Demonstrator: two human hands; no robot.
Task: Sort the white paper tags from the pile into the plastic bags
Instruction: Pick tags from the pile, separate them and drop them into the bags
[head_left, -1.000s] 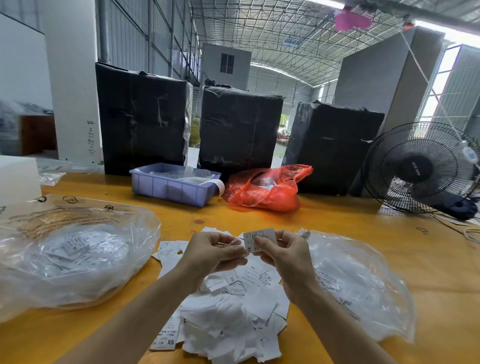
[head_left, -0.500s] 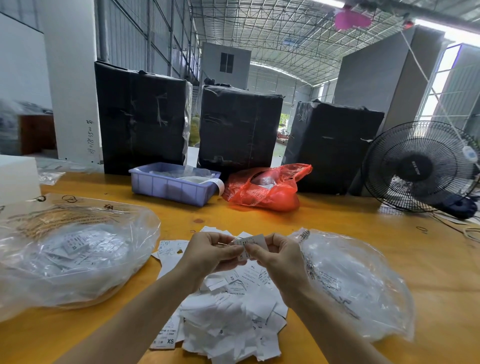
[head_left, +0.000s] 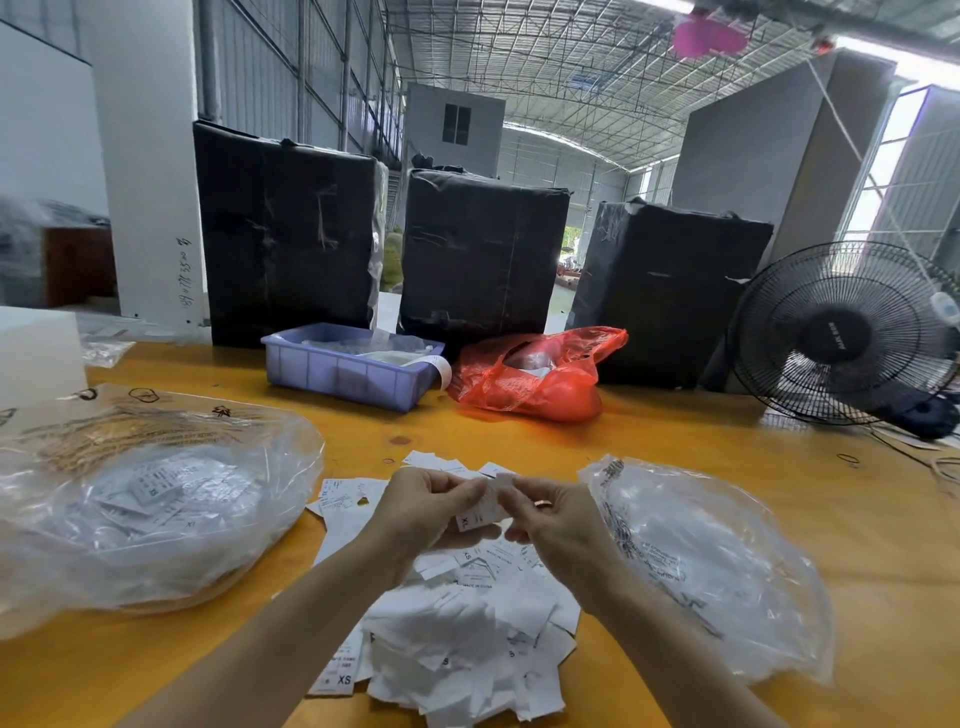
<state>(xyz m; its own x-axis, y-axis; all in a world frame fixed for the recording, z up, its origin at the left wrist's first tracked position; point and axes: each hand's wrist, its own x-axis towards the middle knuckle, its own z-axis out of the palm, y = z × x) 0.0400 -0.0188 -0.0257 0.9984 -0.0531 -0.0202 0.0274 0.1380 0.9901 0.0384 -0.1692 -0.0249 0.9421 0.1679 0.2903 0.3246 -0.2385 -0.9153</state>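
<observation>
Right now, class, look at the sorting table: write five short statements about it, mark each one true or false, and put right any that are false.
1. Both hands pinch one tag between them. True.
2. That tag reads XS. False: it reads XL.
3. The pile of tags lies between two clear bags. True: one clear bag sits to the left and another clear bag to the right.
4. The red bag sits left of the blue bin. False: it sits right of it.
5. The fan stands at the table's left end. False: it stands at the right.
</observation>
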